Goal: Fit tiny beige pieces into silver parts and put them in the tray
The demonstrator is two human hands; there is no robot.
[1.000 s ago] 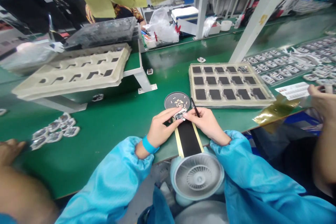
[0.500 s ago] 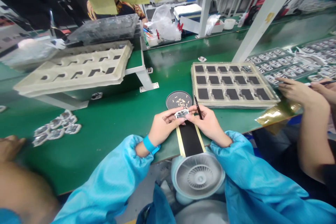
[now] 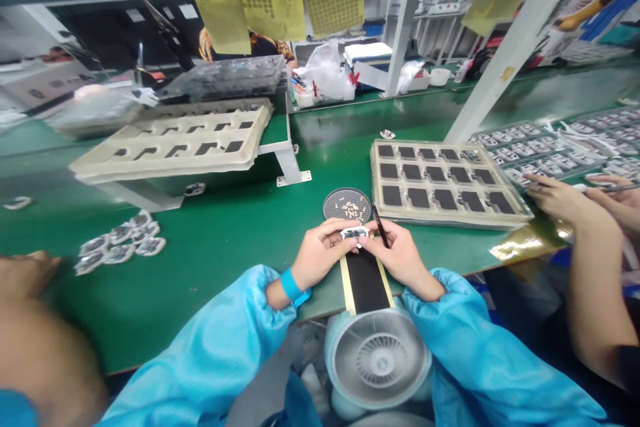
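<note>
Between my two hands, over the black mat (image 3: 369,283) with yellow edges, is a small white-rimmed part (image 3: 355,233). My left hand (image 3: 319,252) grips its left side with thumb and fingers. My right hand (image 3: 397,252) holds its right side and also has a thin black tool (image 3: 380,225) tucked between the fingers, slanting up. Just beyond the hands lies a round grey perforated dish (image 3: 333,203) with many tiny pale pieces. A tray (image 3: 450,219) with rows of dark squares sits to the right of the dish.
White-rimmed parts (image 3: 120,253) lie grouped at the left. A beige tray (image 3: 165,167) rests on a raised stand. A small fan (image 3: 380,360) is below the table edge. Other people's hands (image 3: 565,203) work at the right, and a person's arm (image 3: 40,320) is at the left.
The whole view has shifted, so the table and trays appear lower and a shelf edge shows at the top. Both hands still grip the part, which looks slightly turned.
</note>
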